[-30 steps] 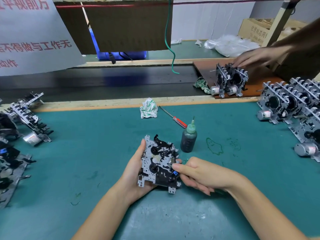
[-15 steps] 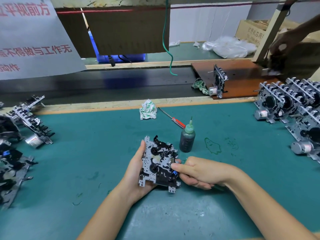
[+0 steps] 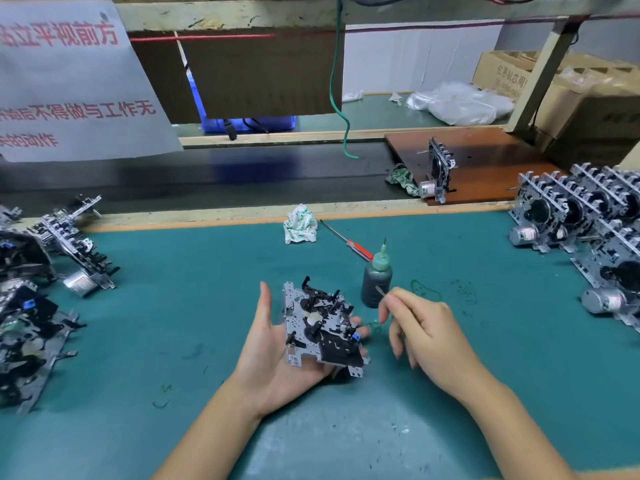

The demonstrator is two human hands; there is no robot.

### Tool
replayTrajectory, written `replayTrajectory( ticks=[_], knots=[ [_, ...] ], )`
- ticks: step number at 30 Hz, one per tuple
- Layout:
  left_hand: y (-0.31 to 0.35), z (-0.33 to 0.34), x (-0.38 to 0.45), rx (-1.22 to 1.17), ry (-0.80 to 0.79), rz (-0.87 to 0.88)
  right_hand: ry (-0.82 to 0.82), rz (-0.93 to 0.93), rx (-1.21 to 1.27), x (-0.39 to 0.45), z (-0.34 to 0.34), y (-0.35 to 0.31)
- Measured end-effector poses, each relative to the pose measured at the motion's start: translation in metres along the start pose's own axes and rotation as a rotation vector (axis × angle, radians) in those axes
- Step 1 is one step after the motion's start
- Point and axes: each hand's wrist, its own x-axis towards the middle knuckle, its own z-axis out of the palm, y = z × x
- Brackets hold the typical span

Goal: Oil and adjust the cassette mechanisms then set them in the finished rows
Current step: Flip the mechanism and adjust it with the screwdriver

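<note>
one green work mat (image 3: pixel 173 306) spanned the bench, the largest surface in view. a paper sign (image 3: pixel 72 84) hung at upper left with red chinese characters; "平视前方" and "不得做与工作无" were legible, the rest cut off. a cardboard box (image 3: pixel 502 72) at upper right carried printed characters too blurred to read; its contents were not visible. finished rows (image 3: pixel 581 216) of cassette mechanisms stood upright at the right edge, motors toward the viewer. a pile of mechanisms (image 3: pixel 38 282) lay at the left edge. a brown board (image 3: pixel 485 168) behind the mat held a single mechanism (image 3: pixel 438 174) standing on edge, a rag just beside it. a crumpled cloth (image 3: pixel 300 225) lay near the mat's far edge. a dark oil bottle (image 3: pixel 376 278) with green nozzle stood upright at centre; fill level not discernible. a red-handled screwdriver (image 3: pixel 349 241) lay just behind it.

the cassette mechanism (image 3: pixel 320 327) lay in the left hand (image 3: pixel 273 344), palm up, thumb raised clear, fingers supporting it from below. the right hand (image 3: pixel 420 327) was apart from it, thumb and forefinger pinching a thin metal tool (image 3: pixel 380 291) in front of the bottle.
</note>
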Motion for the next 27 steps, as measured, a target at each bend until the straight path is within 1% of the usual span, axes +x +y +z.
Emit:
replayTrajectory(
  ticks=[3, 6, 7, 8, 11, 13, 15, 18, 19, 21, 24, 25, 27],
  knots=[
    [0.0, -0.001, 0.0, -0.102, -0.026, -0.032, 0.064, -0.03, -0.101, -0.007, -0.002, 0.007],
    [-0.001, -0.005, 0.002, -0.104, -0.027, -0.034, 0.083, 0.007, -0.139, -0.011, -0.003, 0.012],
    [-0.001, -0.006, 0.003, -0.103, -0.028, -0.034, 0.08, 0.027, -0.185, -0.012, -0.003, 0.013],
    [-0.001, -0.007, 0.003, -0.102, -0.033, -0.035, 0.069, 0.052, -0.263, -0.011, -0.003, 0.012],
    [-0.001, -0.009, 0.003, -0.092, -0.067, -0.038, 0.062, 0.089, -0.605, -0.01, 0.001, 0.008],
    [-0.001, -0.009, 0.004, -0.057, -0.09, -0.038, 0.097, 0.081, -0.73, -0.008, 0.002, 0.007],
    [-0.001, -0.008, 0.004, 0.012, -0.106, -0.037, 0.135, 0.027, -0.74, -0.007, -0.001, 0.009],
    [-0.001, -0.007, 0.003, 0.109, -0.15, -0.043, 0.193, -0.107, -0.554, -0.008, -0.006, 0.014],
    [-0.001, -0.007, 0.003, 0.141, -0.164, -0.047, 0.173, -0.15, -0.52, -0.009, -0.007, 0.014],
    [0.0, -0.009, 0.001, 0.211, -0.182, -0.059, 0.082, -0.221, -0.512, -0.01, -0.007, 0.013],
    [0.001, -0.01, -0.002, 0.336, -0.155, -0.096, -0.069, -0.305, -0.599, -0.012, 0.0, 0.009],
    [0.001, -0.011, -0.004, 0.403, -0.13, -0.12, -0.098, -0.334, -0.633, -0.013, 0.003, 0.007],
    [0.004, -0.01, -0.005, 0.528, -0.082, -0.176, -0.099, -0.417, -0.708, -0.014, 0.005, 0.005]
  ],
)
